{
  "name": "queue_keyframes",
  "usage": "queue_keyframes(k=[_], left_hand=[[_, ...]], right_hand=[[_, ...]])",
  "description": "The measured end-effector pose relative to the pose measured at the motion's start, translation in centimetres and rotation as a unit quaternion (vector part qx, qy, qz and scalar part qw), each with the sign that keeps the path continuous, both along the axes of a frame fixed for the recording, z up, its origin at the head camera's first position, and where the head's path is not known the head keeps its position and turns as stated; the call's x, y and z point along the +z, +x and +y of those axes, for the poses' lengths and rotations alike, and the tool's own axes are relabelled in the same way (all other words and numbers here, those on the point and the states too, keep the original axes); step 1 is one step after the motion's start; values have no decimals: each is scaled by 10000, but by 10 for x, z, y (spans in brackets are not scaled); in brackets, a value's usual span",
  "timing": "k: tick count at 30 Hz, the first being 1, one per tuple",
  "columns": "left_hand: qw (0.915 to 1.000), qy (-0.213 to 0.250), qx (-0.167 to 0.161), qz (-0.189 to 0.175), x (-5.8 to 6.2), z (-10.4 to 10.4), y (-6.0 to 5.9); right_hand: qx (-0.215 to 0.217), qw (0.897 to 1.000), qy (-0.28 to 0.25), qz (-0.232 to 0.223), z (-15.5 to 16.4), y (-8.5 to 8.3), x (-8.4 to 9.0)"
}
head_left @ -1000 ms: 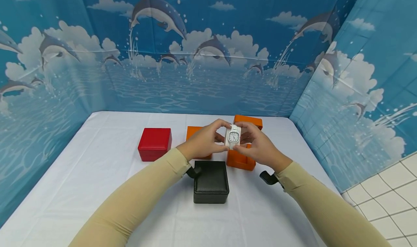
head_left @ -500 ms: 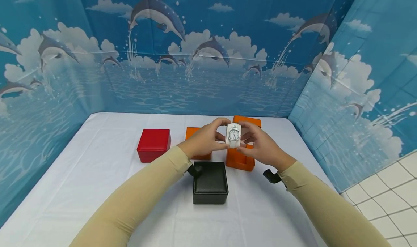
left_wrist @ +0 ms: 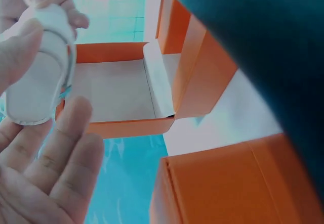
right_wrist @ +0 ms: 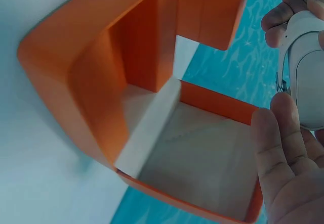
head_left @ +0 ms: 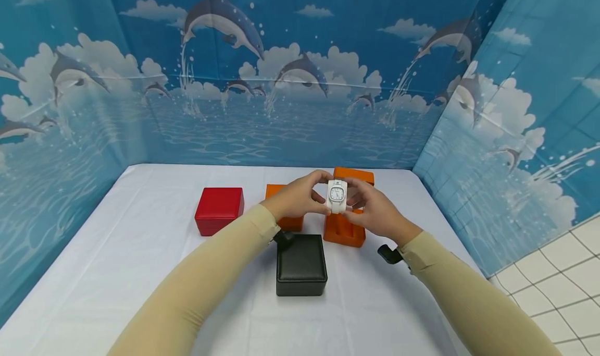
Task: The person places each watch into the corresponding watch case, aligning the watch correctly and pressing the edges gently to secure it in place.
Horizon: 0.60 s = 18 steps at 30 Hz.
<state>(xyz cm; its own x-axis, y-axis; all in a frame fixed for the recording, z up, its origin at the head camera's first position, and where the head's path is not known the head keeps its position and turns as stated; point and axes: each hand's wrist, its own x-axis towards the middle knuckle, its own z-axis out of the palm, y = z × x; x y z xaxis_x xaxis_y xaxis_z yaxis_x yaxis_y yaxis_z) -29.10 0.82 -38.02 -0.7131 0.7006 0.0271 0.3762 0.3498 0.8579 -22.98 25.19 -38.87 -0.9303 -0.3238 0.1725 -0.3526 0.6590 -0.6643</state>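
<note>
A white wristwatch (head_left: 336,193) with a squarish dial is wrapped around a white cushion (left_wrist: 33,90), held up between both hands. My left hand (head_left: 302,197) pinches it from the left with thumb and fingers. From the right, my right hand (head_left: 377,210) pinches it at the edge. The right wrist view shows the cushion's end (right_wrist: 310,87) and the strap's buckle beside the fingers. Behind and below the watch stands an opened orange box (head_left: 344,236), its orange lid (head_left: 354,175) raised at the back. Pale lining (left_wrist: 114,90) shows inside it.
A closed black box (head_left: 301,267) stands in front of the hands, under the left wrist. A second orange box (head_left: 290,224) lies partly hidden behind the left hand. Farther left sits a red box (head_left: 219,210) on the white tablecloth (head_left: 154,231). Dolphin-print curtains (head_left: 281,132) enclose the table.
Both hands keep hold of the watch, which has tilted a little so its dial faces the head camera more. The left forearm has shifted slightly right. The boxes have stayed put.
</note>
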Motion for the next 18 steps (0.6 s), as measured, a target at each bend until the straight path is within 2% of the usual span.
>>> queue_keyframes(k=[6,12,16,18], left_hand=[[9998,-184,-14,6,-4,2,-8],[9995,-267,63,151,-4,13,-15],[9988,-391,-7,309,-5,24,-17],[9969,-604,-17,496,-6,29,-18]], right_hand=[[-41,9999,60,-147,2,-6,-6],[-152,9996,171,-180,8,-10,-3],[-217,9993,220,-202,17,-9,-2],[-241,9991,276,-230,21,-8,-3]])
